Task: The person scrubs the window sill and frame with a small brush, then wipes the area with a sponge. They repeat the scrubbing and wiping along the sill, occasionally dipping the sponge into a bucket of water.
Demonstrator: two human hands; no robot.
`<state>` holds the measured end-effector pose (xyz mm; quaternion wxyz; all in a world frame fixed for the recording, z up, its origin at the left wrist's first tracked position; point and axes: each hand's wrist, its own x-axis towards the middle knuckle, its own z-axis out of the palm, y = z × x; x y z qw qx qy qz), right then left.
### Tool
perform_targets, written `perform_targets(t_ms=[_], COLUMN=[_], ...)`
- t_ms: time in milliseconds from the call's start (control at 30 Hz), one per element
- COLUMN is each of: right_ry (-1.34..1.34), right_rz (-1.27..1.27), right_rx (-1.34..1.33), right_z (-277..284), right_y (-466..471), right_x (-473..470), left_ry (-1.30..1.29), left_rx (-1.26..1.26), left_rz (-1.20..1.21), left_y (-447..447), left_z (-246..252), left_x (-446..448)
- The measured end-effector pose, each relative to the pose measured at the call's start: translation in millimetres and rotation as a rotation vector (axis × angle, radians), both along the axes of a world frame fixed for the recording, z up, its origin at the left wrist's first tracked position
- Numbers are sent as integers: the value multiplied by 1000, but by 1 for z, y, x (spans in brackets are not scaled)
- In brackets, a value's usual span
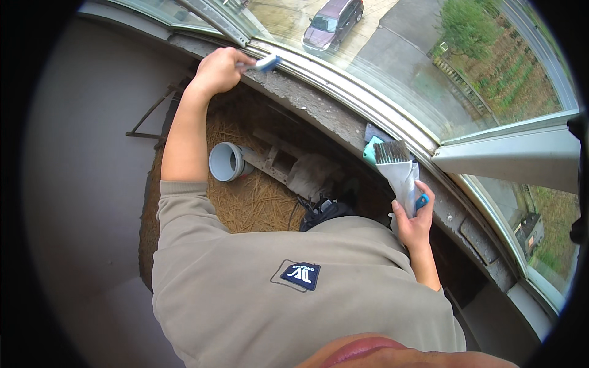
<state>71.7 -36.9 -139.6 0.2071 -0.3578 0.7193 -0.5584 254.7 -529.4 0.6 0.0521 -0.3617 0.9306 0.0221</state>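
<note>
My left hand [219, 71] is stretched out over the far part of the windowsill. It grips a small white-and-blue brush [268, 63], slightly blurred, whose blue side is close to the white window track [317, 80]. Beside the sill on the right, my right hand [415, 225] holds a wide brush [392, 153] with dark bristles pointing away from me. White plastic wrapping [401, 181] covers its lower part. A blue handle end with a hole [422, 201] shows by the fingers of the same hand. Behind the bristles, a teal plastic object [371, 150] lies on the sill, partly hidden.
The rough concrete sill [306, 103] runs along the glass, with a window frame post [506, 154] jutting in at right. Below are straw [248, 207], a white bucket [224, 162] on its side, a wooden frame [267, 166] and a black bag [329, 214]. A car [332, 25] stands outside.
</note>
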Motion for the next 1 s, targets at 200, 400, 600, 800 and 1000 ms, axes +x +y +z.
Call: perform_targets(t_ms=[200,400,600,800,1000], right_ry=[-80,-144,-131,-137,-192], right_rz=[-42,-48,-38,-79,-84], right_rx=[-51,-62,-78,-55,-78], right_z=[2,6,2,-1,0], right_y=[0,2,0,8,6], right_x=[2,3,6,7,7], left_ry=[-70,203,205,-511,55], left_rx=[38,-223,-105,-544,-189], left_rz=[-93,-589,-740,-237,-522], left_y=[32,44,35,-4,14], left_z=[-3,5,-47,22,-1], left_x=[-18,-30,-62,-23,-32])
